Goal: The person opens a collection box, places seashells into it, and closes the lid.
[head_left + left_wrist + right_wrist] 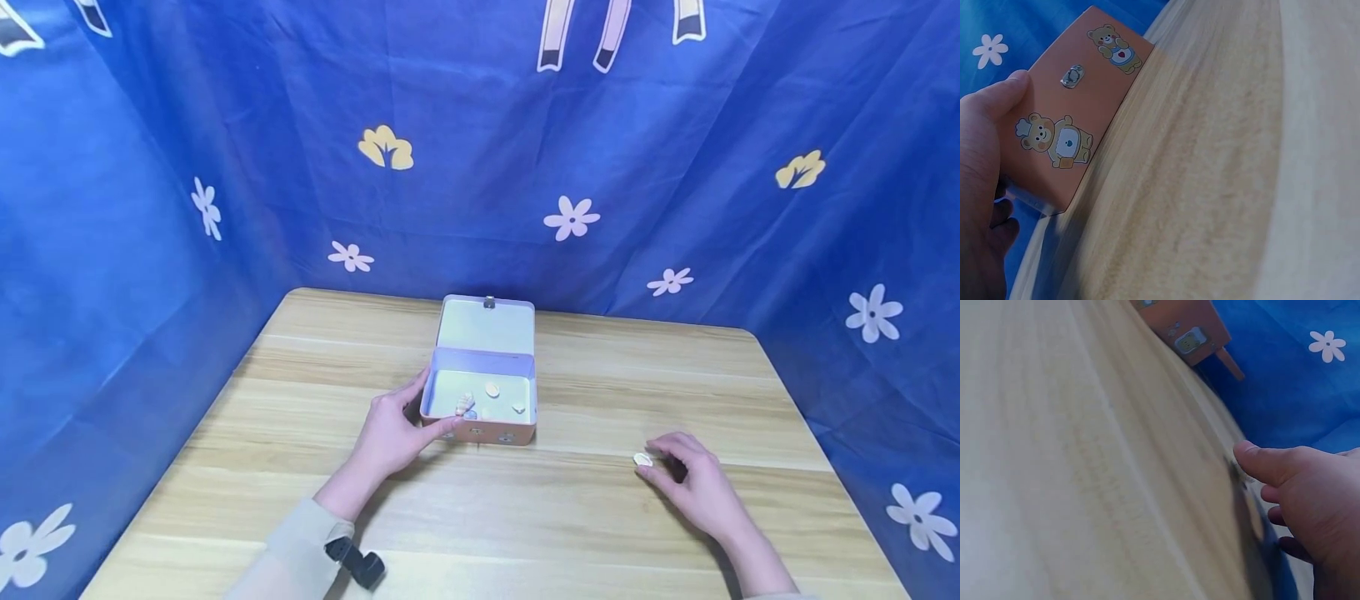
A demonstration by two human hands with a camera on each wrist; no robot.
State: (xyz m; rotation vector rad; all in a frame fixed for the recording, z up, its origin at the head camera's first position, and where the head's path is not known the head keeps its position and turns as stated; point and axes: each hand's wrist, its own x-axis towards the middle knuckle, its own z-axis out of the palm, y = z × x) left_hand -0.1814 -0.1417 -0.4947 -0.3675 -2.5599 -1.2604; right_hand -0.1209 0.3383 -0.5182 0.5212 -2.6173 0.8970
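A hinged tin box (480, 432) with its lid (486, 325) raised stands near the middle of the table. My left hand (393, 433) grips its left front corner, thumb on the front wall and fingers along the side. Inside lie several small shells, among them a ridged shell (465, 403), a round one (492, 389) and a small white one (518, 407). Off to the right, a pale seashell (642, 459) sits between the thumb and forefinger of my right hand (693, 483), low over the wood. In the right wrist view the hand mostly hides that shell.
Pale wooden table (570, 533) spreads around the box. Blue cloth (480, 208) with flowers hangs behind and on both sides. Bear pictures and a metal catch (1072, 76) mark the box front. A black strap (356, 562) circles the left wrist.
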